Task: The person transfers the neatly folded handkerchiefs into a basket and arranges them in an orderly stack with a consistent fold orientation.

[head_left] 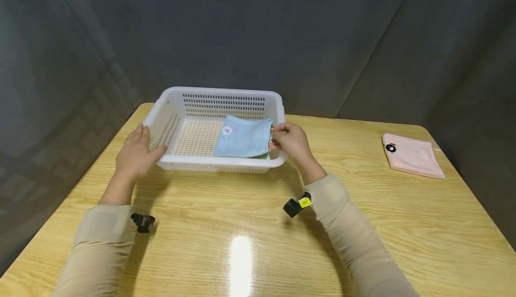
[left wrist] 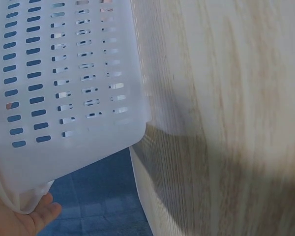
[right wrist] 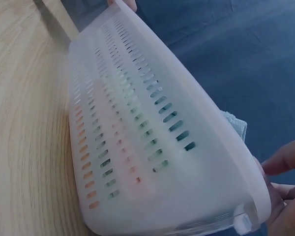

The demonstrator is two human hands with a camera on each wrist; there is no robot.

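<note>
A white perforated plastic basket stands toward the back of the wooden table. Folded inside it, at the right end, is a light blue towel with a small round patch; greenish cloth peeks out beneath. My left hand holds the basket's left end, its thumb over the rim and its fingers along the outside. My right hand reaches over the right rim, curled fingers pinching at the blue towel's right edge. In the right wrist view, the basket wall hides most of the cloth, and the fingertips are partly hidden.
A folded pink towel with a dark round patch lies at the table's right side. Dark curtains hang behind the table. Pink, orange and green tints show through the basket's slots in the right wrist view.
</note>
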